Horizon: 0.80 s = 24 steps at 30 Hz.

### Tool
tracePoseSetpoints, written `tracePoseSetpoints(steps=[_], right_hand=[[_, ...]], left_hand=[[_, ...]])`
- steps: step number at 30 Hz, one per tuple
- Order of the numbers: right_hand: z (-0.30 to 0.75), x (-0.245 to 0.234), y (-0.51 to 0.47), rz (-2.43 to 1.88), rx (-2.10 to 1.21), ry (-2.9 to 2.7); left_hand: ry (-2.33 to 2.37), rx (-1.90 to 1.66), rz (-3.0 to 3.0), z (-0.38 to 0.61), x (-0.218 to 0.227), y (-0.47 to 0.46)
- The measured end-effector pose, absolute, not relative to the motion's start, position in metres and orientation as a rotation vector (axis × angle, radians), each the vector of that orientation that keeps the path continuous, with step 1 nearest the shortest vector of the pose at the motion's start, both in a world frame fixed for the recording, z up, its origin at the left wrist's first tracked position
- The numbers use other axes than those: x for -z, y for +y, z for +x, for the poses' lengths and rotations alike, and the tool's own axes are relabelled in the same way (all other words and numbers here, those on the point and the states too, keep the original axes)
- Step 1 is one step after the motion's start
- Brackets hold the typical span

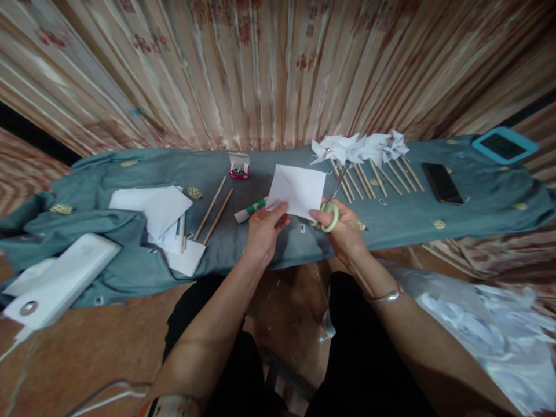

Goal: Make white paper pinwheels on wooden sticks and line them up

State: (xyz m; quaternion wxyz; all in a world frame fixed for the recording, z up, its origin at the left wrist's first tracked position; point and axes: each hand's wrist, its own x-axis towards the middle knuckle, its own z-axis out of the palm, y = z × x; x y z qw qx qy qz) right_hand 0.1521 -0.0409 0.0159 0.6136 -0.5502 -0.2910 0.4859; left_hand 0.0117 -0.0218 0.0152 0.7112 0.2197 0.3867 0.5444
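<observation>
A white square of paper point(297, 188) with a crease line is held up in front of me over the cloth. My left hand point(266, 229) pinches its lower left corner between thumb and fingers. My right hand point(341, 226) has a pair of scissors point(330, 215) with pale green handles in its grip, blades pointing up and away. The right thumb also presses on the paper's lower right corner. Just left of the paper, a green and white tube point(251, 209) lies on the cloth, partly behind my left hand. A small red box point(239, 168) of metal pins stands open farther back.
Several white paper pinwheels point(360, 149) on wooden sticks lie at the back right, beside a black phone point(442, 183) and a blue-framed device point(505, 145). Left are paper sheets point(152, 209), two loose sticks point(218, 216) and a white power bank point(63, 282). A bag of paper scraps point(490, 324) sits lower right.
</observation>
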Motion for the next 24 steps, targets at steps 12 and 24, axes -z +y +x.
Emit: tracePoseSetpoints(steps=[12,24], right_hand=[[0.141,-0.014,-0.052,-1.249,-1.344,-0.926],[0.162,0.001,-0.083,-1.198,-1.708,-1.244]], left_hand=[[0.952,-1.304,0.624,0.019,-0.01,-0.011],[1.029,-1.281,0.676,0.011,-0.007,-0.002]])
